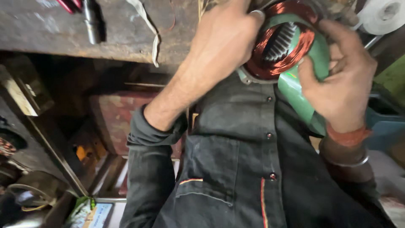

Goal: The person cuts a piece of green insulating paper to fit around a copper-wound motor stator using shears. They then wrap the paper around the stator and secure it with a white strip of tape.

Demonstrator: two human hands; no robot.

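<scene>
- The motor stator [283, 46] is a round metal ring wound with glossy copper-red wire; the coils lie in a thick, smooth band about a hollow middle, where grey toothed steel slots show.
- Green sheet insulation [295, 90], thin and shiny like plastic film, wraps the ring's right side and trails down in a long strip toward the lower right.
- The stator is held up near the top of the view, close before the person's chest, above a dark buttoned work shirt [249, 169] with red-trimmed pockets.
- Its open bore faces the camera and slightly left; the ring's axis runs roughly toward the viewer, while the green strip's long line slants down and right.
- The left hand [223, 40] reaches up from the lower left, fingers curled over the ring's upper left edge; a pale band shows on one finger. The fingers are bent close about the rim and grip it.
- The right hand [344, 80] clasps the ring's right side, thumb pressed on the green sheet, fingers wrapped around behind. A red thread and a metal bangle sit at the wrist.
- Behind is a worn, rough wooden bench [126, 33], dark and stained, with a metal tool [90, 21] lying on it.
- A white roll [384, 14] sits at the top right corner.
</scene>
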